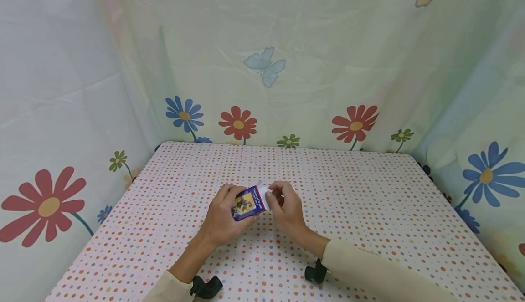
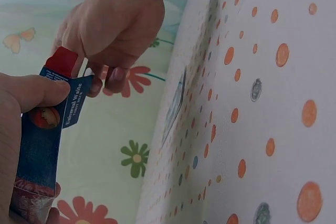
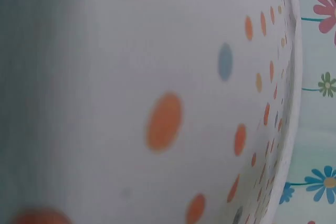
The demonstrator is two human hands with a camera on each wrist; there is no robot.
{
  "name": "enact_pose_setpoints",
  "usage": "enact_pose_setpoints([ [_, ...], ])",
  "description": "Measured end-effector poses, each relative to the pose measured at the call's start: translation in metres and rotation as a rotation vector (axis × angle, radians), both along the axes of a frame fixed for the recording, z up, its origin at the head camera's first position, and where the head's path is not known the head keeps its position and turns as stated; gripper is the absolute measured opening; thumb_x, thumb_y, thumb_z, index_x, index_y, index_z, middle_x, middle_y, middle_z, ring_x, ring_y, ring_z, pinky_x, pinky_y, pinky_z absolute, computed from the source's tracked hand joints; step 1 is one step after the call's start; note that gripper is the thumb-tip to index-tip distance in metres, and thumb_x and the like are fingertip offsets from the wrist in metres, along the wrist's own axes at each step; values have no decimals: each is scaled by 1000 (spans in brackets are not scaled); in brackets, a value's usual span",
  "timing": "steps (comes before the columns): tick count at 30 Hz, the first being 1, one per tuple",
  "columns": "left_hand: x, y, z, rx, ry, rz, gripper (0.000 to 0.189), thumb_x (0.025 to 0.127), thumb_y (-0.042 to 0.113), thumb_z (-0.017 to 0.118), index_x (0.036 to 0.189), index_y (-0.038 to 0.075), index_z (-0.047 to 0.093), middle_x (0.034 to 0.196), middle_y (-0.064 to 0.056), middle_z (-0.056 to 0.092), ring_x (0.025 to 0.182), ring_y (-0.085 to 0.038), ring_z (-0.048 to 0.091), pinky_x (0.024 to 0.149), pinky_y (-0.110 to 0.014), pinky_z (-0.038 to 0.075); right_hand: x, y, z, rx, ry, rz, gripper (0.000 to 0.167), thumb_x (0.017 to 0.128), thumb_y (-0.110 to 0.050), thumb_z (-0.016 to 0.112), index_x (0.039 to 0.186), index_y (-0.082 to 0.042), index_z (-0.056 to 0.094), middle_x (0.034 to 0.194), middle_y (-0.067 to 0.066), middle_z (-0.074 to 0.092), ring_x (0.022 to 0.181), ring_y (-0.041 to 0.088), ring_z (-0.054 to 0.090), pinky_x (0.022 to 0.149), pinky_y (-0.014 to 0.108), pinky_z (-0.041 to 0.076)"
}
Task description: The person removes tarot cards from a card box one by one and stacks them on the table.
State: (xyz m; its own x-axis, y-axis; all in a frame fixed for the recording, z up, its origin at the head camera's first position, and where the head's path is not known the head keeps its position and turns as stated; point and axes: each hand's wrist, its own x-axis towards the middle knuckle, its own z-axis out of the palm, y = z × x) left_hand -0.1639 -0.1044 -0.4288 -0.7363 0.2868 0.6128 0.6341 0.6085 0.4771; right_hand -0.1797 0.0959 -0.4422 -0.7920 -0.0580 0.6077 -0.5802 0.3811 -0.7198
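Note:
My left hand (image 1: 221, 222) grips a small dark blue card box (image 1: 246, 203) labelled "Universal Waite", with a yellow picture on its front. The box is held tilted above the table, thumb along one edge and fingers along the other. At its upper right end, a white flap (image 1: 264, 191) stands out, and my right hand (image 1: 289, 208) pinches there with thumb and fingertips. The left wrist view shows a red side flap (image 2: 62, 61) raised at that end, close to the right fingers. What lies inside the box is hidden. Neither hand appears clearly in the right wrist view.
A table with a dotted cloth (image 1: 348, 192) spreads below the hands. Floral curtains (image 1: 303, 65) hang behind it and at both sides. Black wrist mounts (image 1: 207, 287) sit at the cuffs of the beige sleeves (image 1: 377, 270).

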Motion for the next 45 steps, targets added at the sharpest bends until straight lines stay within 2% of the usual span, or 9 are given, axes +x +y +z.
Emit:
enact_pose_setpoints([
  [5, 0, 1, 0, 4, 11, -6, 68, 72, 33, 92, 127, 8, 61, 117, -4, 55, 96, -12, 53, 76, -28, 53, 3, -2, -1, -5, -14, 63, 13, 100, -9, 63, 113, -7, 59, 87, -1, 54, 65, 14, 47, 53, 22, 41],
  [9, 1, 1, 1, 1, 15, -1, 68, 71, 33, 93, 126, 7, 62, 116, -4, 55, 95, -12, 54, 77, -28, 54, 3, -2, 0, -13, -46, 99, 13, 98, -4, 65, 110, -3, 60, 83, 0, 55, 63, 15, 46, 51, 23, 39],
  [16, 0, 1, 0, -10, 11, -3, 69, 71, 33, 93, 127, 7, 62, 116, -4, 54, 95, -12, 53, 77, -27, 53, 0, 1, 0, -11, -141, 101, 11, 92, 3, 68, 97, -6, 64, 79, -1, 57, 62, 11, 40, 54, 20, 33],
  [26, 0, 0, 0, -14, 18, -14, 69, 70, 31, 94, 126, 6, 62, 115, -4, 54, 95, -12, 53, 77, -27, 53, 2, -1, 1, -39, -206, 112, 17, 90, 8, 68, 85, -7, 61, 75, 1, 54, 62, 9, 41, 55, 18, 34],
  [34, 0, 1, -1, -7, 23, -11, 69, 70, 32, 93, 126, 5, 62, 116, -5, 55, 96, -12, 54, 78, -28, 54, 14, -5, 19, -57, -289, 126, 18, 94, 9, 61, 79, 0, 58, 70, 3, 53, 61, 7, 46, 56, 17, 39],
  [38, 1, 2, 0, -4, 22, -12, 69, 70, 31, 93, 126, 5, 62, 116, -5, 55, 97, -13, 55, 79, -28, 54, 10, -4, 11, -80, -333, 145, 19, 97, 5, 59, 79, -2, 58, 68, 2, 53, 60, 6, 47, 55, 18, 38],
  [45, 1, 1, 2, -2, 19, -9, 70, 69, 32, 93, 126, 5, 62, 117, -5, 55, 97, -12, 54, 78, -28, 54, 5, 3, 3, -120, -387, 237, 19, 104, -5, 54, 86, 1, 59, 68, 6, 56, 55, 8, 44, 49, 19, 36],
])
